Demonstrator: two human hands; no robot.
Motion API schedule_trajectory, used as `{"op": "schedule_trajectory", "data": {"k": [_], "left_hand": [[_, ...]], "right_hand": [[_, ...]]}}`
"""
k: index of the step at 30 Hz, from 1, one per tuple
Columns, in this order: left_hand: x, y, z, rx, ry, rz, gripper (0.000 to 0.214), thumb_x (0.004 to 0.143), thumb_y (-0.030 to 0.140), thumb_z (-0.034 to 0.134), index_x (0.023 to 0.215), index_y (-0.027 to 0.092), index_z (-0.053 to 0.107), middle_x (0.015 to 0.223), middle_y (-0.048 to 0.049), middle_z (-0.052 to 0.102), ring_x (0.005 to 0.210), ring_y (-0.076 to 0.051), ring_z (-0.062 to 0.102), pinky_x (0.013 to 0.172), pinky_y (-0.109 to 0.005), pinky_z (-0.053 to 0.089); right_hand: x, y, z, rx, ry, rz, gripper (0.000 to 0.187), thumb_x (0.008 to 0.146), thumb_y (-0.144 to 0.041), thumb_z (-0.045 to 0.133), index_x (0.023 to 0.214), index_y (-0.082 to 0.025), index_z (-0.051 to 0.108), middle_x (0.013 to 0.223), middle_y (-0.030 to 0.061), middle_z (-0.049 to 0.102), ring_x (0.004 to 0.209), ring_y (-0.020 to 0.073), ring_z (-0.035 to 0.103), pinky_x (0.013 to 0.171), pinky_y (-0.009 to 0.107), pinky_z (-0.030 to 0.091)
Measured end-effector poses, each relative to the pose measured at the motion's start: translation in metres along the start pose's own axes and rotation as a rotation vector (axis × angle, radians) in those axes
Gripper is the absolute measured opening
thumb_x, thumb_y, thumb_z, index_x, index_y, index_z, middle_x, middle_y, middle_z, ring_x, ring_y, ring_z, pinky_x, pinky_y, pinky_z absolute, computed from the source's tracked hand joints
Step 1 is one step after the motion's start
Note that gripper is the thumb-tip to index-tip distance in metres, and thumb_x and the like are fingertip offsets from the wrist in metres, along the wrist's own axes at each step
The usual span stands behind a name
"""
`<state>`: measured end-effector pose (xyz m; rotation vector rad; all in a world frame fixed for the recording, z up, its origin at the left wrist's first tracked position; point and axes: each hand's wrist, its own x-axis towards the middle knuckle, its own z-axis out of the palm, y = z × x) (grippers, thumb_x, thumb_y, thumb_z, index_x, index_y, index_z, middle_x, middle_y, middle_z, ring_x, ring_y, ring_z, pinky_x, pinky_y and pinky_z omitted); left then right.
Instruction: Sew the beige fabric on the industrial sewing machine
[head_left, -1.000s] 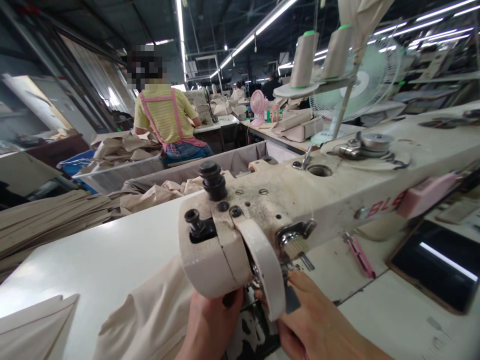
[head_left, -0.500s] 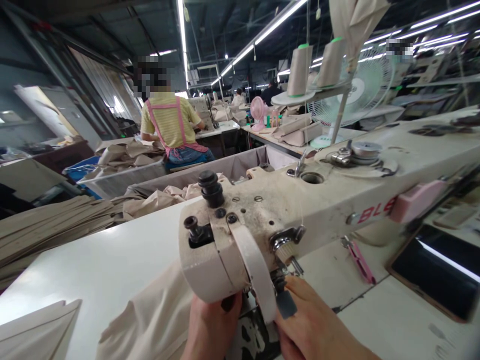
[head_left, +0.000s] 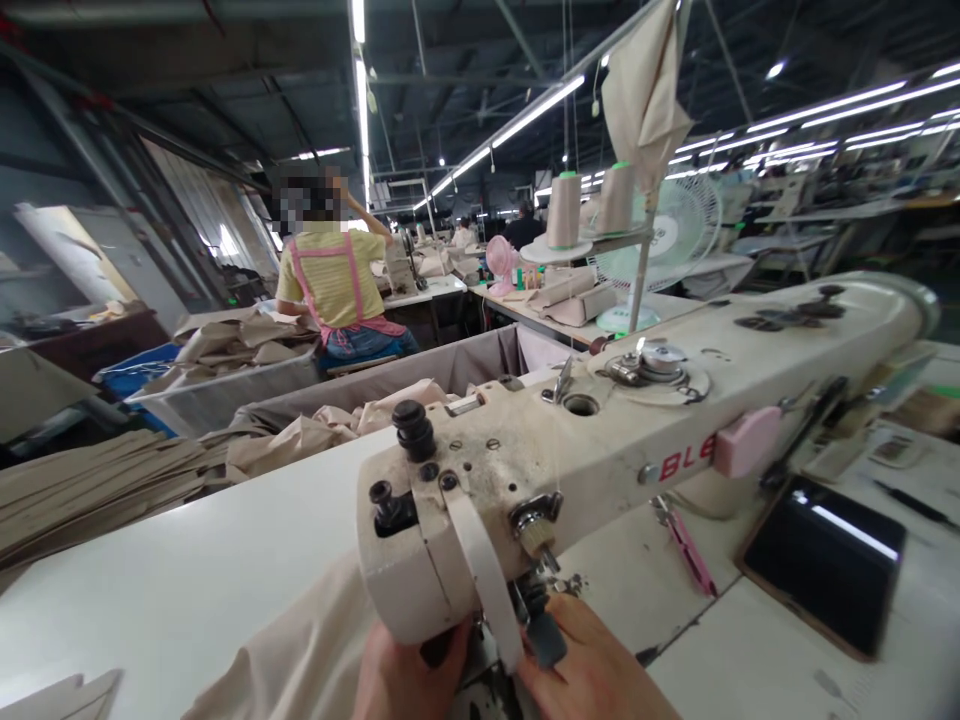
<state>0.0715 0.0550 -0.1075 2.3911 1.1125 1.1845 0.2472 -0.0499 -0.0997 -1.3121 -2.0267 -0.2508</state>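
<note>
In the head view, a cream sewing machine [head_left: 480,470] fills the middle, its head end towards me. My left hand [head_left: 405,675] is low beneath the machine head, its fingers mostly hidden behind the casing. Beige fabric [head_left: 300,640] spreads over the table left of this hand and runs under the head. Close to the needle area, my right hand [head_left: 589,660] has its fingers bent inward, closed. Whatever it grips is hidden behind the white thread guard [head_left: 484,575] and a small grey plate [head_left: 546,640].
Pink-handled thread snips [head_left: 690,550] and a dark tablet [head_left: 825,565] lie right of the machine. Stacked beige fabric pieces [head_left: 97,490] sit at the left. Beyond the table are a fabric-filled bin [head_left: 292,375], thread cones [head_left: 564,210] and a seated person [head_left: 337,280].
The view has tilted up and shifted, so the machine and tablet appear further left. Both hands stay at the machine head. The seated person has raised an arm to the head.
</note>
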Motion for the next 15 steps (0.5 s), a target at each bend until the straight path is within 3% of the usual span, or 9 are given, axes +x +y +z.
{"op": "schedule_trajectory", "data": {"k": [6,10,13,15], "left_hand": [[0.0,0.001,0.007,-0.029,-0.036,0.029,0.018,0.078,0.02,0.053,0.072,0.02,0.07,0.07,-0.0051,0.075,0.066,-0.022,0.071,0.059,-0.029,0.058],[-0.004,-0.005,0.003,-0.019,-0.019,0.022,0.021,0.082,0.027,0.052,0.074,0.02,0.069,0.072,-0.008,0.073,0.067,-0.024,0.07,0.059,-0.032,0.058],[-0.016,-0.018,-0.021,-0.148,-0.229,0.126,0.033,0.086,0.041,0.05,0.064,0.022,0.064,0.064,-0.005,0.069,0.06,-0.019,0.067,0.058,-0.027,0.056],[-0.027,-0.028,-0.045,-0.184,-0.371,0.157,0.042,0.086,0.049,0.048,0.054,0.023,0.059,0.054,-0.0017,0.064,0.051,-0.015,0.062,0.052,-0.022,0.053]], "right_hand": [[-0.005,0.005,0.003,0.018,-0.058,0.052,0.019,0.088,-0.007,0.05,0.099,-0.017,0.062,0.093,0.0063,0.064,0.085,0.0209,0.059,0.082,0.03,0.053],[-0.004,0.005,-0.001,0.04,-0.056,0.038,0.029,0.081,-0.003,0.053,0.104,-0.017,0.063,0.098,0.0071,0.064,0.092,0.0232,0.058,0.087,0.032,0.052],[-0.002,0.001,-0.008,0.08,-0.082,0.042,0.043,0.073,0.002,0.048,0.109,-0.016,0.064,0.101,0.0087,0.064,0.096,0.0245,0.057,0.091,0.034,0.05],[-0.001,-0.003,-0.014,0.102,-0.102,0.067,0.042,0.072,0.001,0.046,0.105,-0.015,0.065,0.1,0.0101,0.065,0.096,0.0253,0.057,0.091,0.035,0.05]]}}
